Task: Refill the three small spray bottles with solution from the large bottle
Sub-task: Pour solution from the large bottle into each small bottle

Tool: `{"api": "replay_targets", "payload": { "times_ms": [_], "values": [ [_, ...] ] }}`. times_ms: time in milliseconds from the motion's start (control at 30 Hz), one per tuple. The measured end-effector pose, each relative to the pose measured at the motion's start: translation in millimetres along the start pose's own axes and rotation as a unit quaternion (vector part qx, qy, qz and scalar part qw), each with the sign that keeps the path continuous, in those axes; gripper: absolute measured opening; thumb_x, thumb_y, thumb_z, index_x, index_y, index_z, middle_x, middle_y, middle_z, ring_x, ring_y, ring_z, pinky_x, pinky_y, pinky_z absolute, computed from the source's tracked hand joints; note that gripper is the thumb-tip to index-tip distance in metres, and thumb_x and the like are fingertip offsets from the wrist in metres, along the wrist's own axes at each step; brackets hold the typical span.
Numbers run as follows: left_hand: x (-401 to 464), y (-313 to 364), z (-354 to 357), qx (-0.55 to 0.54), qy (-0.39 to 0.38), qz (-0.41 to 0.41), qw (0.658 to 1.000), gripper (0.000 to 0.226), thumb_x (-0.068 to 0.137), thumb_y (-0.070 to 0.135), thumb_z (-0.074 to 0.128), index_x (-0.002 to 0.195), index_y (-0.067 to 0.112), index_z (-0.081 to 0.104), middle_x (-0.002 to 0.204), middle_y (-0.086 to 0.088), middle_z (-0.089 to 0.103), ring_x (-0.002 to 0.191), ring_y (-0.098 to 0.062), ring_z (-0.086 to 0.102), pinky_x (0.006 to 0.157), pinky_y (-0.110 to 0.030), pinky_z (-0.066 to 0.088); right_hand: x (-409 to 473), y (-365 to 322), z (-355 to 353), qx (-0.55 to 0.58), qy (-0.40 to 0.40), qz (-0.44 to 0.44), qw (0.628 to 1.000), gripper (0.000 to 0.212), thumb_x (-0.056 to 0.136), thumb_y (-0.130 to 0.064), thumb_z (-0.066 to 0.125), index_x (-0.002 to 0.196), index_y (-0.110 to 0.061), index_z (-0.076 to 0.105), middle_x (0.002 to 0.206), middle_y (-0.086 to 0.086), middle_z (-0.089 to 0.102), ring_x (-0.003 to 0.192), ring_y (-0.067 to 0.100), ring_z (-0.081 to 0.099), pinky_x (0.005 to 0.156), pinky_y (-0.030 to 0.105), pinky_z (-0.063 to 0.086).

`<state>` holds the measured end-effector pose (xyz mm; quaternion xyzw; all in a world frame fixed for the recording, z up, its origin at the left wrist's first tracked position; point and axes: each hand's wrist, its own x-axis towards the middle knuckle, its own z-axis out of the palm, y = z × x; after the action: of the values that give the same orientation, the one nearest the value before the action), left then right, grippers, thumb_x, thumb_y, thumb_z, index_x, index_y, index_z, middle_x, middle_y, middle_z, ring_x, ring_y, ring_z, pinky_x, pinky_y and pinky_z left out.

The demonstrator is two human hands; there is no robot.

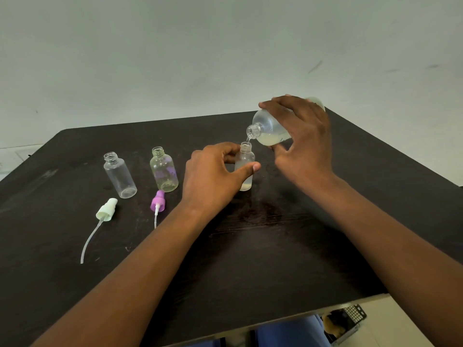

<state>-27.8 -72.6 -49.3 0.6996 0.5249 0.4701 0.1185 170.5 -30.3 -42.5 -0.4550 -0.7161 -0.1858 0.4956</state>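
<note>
The right hand (300, 136) grips the large bottle (270, 128) tipped over, its mouth just above the small bottle (245, 169) that the left hand (213, 174) pinches upright on the table (250, 246); a thin trickle seems to fall, and two other bottles (119, 174) stand open to the left

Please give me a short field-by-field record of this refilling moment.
left hand: holds frosted small bottle upright on the table
right hand: tilts large bottle, solution trickling into it
waiting: clear bottle, yellowish bottle, both uncapped
loose: pale green spray head, purple spray head
</note>
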Motion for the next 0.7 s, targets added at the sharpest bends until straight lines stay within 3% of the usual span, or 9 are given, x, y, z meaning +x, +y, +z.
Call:
{"api": "replay_targets", "payload": {
  "times_ms": [367,700],
  "values": [
    [0.2,1.8,-0.6,0.007,0.005,0.002,1.0,0.049,0.082,0.052,0.087,0.12,0.024,0.079,0.107,0.013,0.08,0.097,0.006,0.072,0.091,-0.029,0.062,0.4,-0.3,-0.6,-0.005,-0.003,0.001,1.0,0.075,0.07,0.002,0.08,0.139,-0.025,0.068,0.14,0.0,0.065,0.133,0.025,0.059,0.117,0.042,0.037],
    [1.2,-1.8,0.9,0.01,-0.002,0.003,1.0,0.049,0.081,0.057,0.085,0.119,0.027,0.08,0.106,0.016,0.08,0.096,0.008,0.072,0.091,-0.031,0.063,-0.8,-0.9,-0.1,0.001,0.0,-0.001,1.0,0.076,0.069,0.005,0.077,0.139,-0.024,0.068,0.139,0.001,0.066,0.132,0.026,0.059,0.115,0.049,0.041]
  ]
}}
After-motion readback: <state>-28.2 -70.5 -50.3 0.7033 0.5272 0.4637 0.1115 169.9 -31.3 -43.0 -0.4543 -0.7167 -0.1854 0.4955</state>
